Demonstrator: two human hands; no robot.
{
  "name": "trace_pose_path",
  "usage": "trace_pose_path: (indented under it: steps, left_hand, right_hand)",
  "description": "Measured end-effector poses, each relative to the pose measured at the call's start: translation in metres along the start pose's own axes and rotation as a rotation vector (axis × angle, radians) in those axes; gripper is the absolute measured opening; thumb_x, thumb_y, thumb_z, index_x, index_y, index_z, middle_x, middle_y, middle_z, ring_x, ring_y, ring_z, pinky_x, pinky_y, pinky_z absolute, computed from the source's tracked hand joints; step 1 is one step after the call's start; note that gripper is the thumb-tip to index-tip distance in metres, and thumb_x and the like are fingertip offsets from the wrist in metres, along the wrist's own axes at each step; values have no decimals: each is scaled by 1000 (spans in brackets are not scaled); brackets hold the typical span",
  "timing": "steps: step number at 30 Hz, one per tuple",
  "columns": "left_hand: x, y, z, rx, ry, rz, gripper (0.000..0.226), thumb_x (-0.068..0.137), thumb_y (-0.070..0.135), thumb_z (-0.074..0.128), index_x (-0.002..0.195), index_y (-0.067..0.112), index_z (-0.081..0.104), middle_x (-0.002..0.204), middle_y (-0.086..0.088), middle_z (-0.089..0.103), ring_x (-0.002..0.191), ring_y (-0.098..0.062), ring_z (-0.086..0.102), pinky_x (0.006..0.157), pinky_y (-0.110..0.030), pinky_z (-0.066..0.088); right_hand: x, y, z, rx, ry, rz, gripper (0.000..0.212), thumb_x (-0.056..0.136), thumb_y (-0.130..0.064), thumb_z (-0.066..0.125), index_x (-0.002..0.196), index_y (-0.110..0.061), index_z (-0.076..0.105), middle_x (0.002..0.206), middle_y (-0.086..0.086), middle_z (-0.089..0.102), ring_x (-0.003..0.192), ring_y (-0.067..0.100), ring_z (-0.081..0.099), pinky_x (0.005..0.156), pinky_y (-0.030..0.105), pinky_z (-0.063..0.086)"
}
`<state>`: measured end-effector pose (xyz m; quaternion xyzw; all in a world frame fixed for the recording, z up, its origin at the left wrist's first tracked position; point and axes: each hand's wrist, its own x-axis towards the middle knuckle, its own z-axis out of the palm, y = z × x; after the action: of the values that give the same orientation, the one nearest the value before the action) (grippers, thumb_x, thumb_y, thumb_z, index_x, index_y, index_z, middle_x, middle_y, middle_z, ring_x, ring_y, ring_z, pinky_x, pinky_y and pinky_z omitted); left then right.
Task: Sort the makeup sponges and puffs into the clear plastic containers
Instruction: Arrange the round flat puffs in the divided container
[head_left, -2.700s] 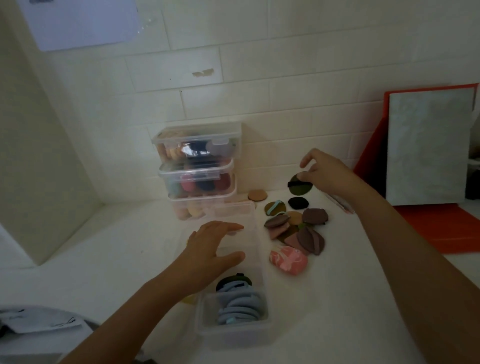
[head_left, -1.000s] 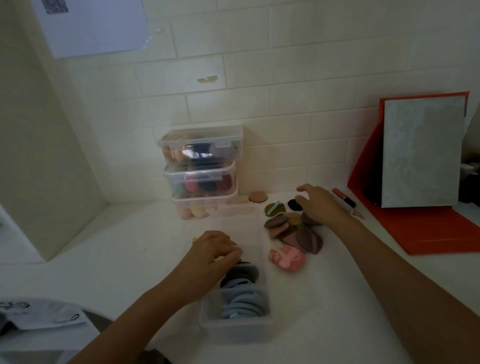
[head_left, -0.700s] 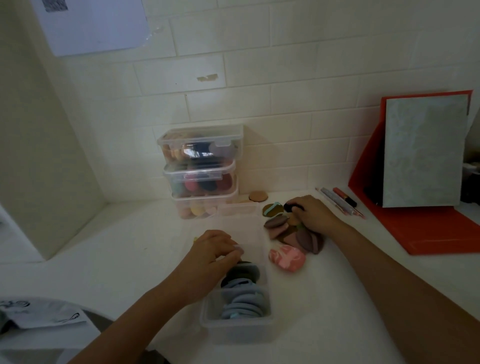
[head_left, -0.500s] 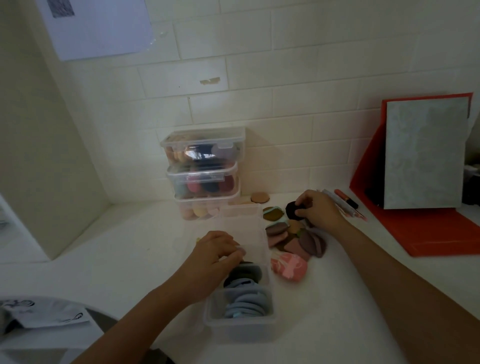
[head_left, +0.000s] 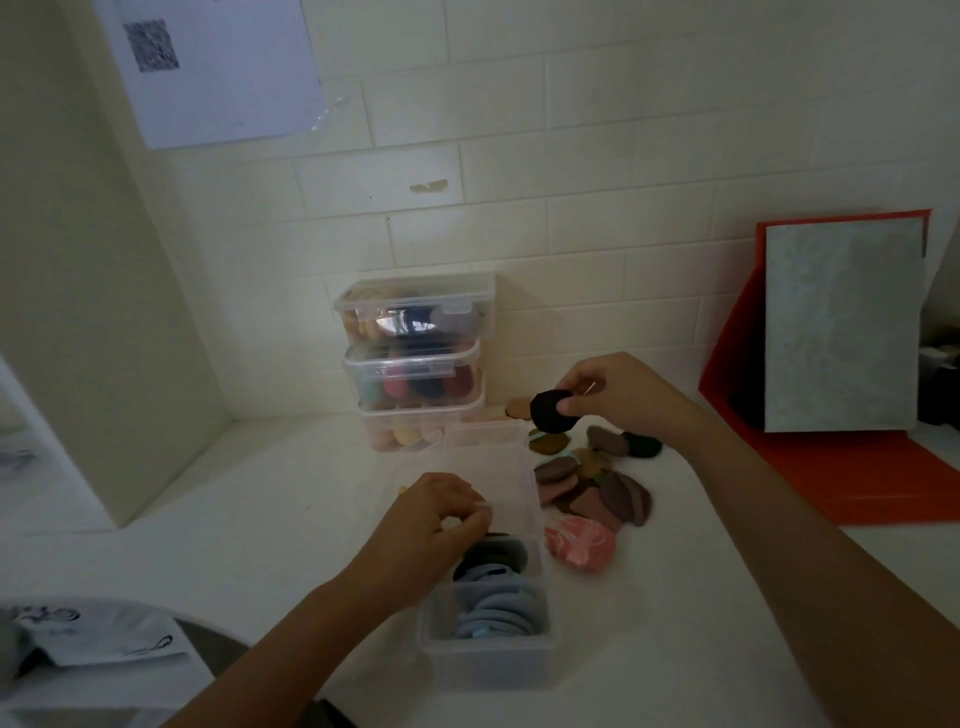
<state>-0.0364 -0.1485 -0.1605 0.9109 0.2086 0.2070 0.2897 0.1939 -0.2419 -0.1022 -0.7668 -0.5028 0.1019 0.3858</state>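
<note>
Head view shows me both hands over a white counter (head_left: 260, 519) against a tiled wall. My right hand (head_left: 618, 395) is raised above the far end of the loose pile (head_left: 597, 488), thumb and fingers pinched on the edge of a round black puff (head_left: 549, 418). That puff hangs in the air, clear of the counter, just beyond the far right corner of the open box (head_left: 483, 662).

My left hand (head_left: 426, 525) sits at the box's left rim, fingers curled with the tips drawn together just above a dark puff (head_left: 493, 556). I cannot tell whether the fingers grip that puff or only hover at it.

Inside the box, the dark puff stands on edge behind a row of blue puffs (head_left: 498, 608) packed at the near end; the far half of the box looks bare.

Brown, mauve and olive puffs lie overlapping in the pile right of the box, with a pink marbled sponge (head_left: 581, 543) at its near edge, just beside the box wall.

Three lidded boxes (head_left: 415, 358) stand stacked against the wall behind, filled with coloured sponges. A red folder (head_left: 883, 467) leans at the right with a grey panel (head_left: 841, 322) on it.
</note>
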Motion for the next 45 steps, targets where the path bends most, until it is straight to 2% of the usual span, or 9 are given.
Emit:
trace_pose_path:
  steps: [7,13,20,25,30,33,38,42,45]
  left_hand:
    - [-2,3,-1,33,-5,-4,21,90,32,55,91,21,73,93,29,50,98,0,50,93,-23,40]
    - [-2,4,-2,49,8,1,15,90,31,57,80,28,68,91,27,51,96,-1,51,87,-21,40]
    - [-4,2,-2,168,73,57,20,86,37,60,69,41,51,92,19,41,95,5,38,75,-6,31]
    - [-1,2,-3,154,-26,48,13,91,37,53,81,37,61,119,19,47,108,3,37,93,-17,32]
    - [0,2,-2,110,-64,14,22,93,32,50,99,26,71,113,19,51,109,-2,44,97,-23,37]
    - [0,1,-2,86,-66,15,23,93,32,50,99,27,71,110,18,54,108,-3,47,96,-25,39]
    - [1,-4,-1,94,-129,58,27,96,33,44,98,24,70,100,12,61,100,2,46,91,-21,38]
    - [1,-6,1,61,-120,83,40,88,43,36,93,22,71,98,12,60,99,4,45,91,-21,37]
    - [1,-8,1,58,-112,84,38,90,41,38,93,22,71,94,19,56,100,6,43,91,-19,35]
  right_hand:
    - [-12,-29,11,-52,-82,-101,9,80,-18,73,88,-20,69,77,-11,66,71,0,59,65,14,43]
    - [-24,-44,38,-172,-222,-219,19,83,-19,71,102,-18,74,74,-19,59,60,-13,53,56,2,38]
    - [-28,-51,51,-523,-358,-265,26,93,-25,56,115,-21,69,106,1,65,100,18,57,88,28,34]
    - [-30,-48,49,-397,-465,-192,26,94,-20,54,116,-17,69,106,-1,70,89,14,63,84,29,53]
    - [-27,-46,50,-363,-415,-226,20,88,-18,63,105,-14,72,98,-1,71,83,10,62,67,8,41]
    - [-27,-44,52,-367,-411,-220,18,87,-21,64,101,-14,74,95,-1,72,84,9,63,70,7,35]
    - [-29,-43,41,-285,-488,-177,19,90,-22,60,103,-17,73,93,-6,72,79,6,64,71,16,51]
    - [-21,-37,17,-220,-365,-140,11,87,-24,64,91,-24,74,71,-21,66,61,-11,56,58,5,40]
    - [-13,-21,-3,-236,-235,-49,7,82,-20,69,83,-24,74,73,-20,65,67,-2,58,62,13,47]
